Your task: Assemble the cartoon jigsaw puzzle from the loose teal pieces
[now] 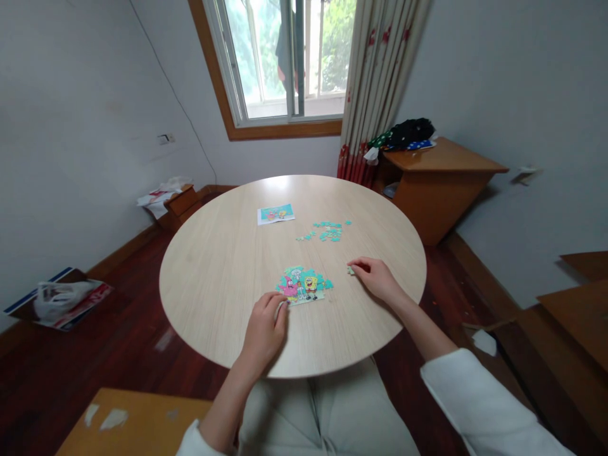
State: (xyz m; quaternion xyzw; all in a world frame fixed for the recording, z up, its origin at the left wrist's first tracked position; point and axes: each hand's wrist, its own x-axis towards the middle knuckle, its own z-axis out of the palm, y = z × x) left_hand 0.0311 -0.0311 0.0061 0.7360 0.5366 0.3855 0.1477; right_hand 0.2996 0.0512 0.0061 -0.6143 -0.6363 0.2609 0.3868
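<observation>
A partly joined jigsaw puzzle (299, 288) with cartoon figures, a pink one and a yellow one among them, lies flat near the front of the round table (213, 278). My left hand (266, 323) is at its lower left corner, fingers curled and touching the edge there. Whatever sits between that thumb and forefinger is too small to make out. To the right of the puzzle, my right hand (375, 277) pinches a small greenish puzzle piece (350, 270) just over the tabletop. Beyond it, several loose turquoise puzzle pieces (331, 232) lie scattered.
A printed reference picture (276, 214) lies toward the table's far side. Past the table are a window (289, 60), a curtain (380, 69) and a wooden desk (441, 158) with cloth on it. A wooden stool (137, 424) stands at the lower left.
</observation>
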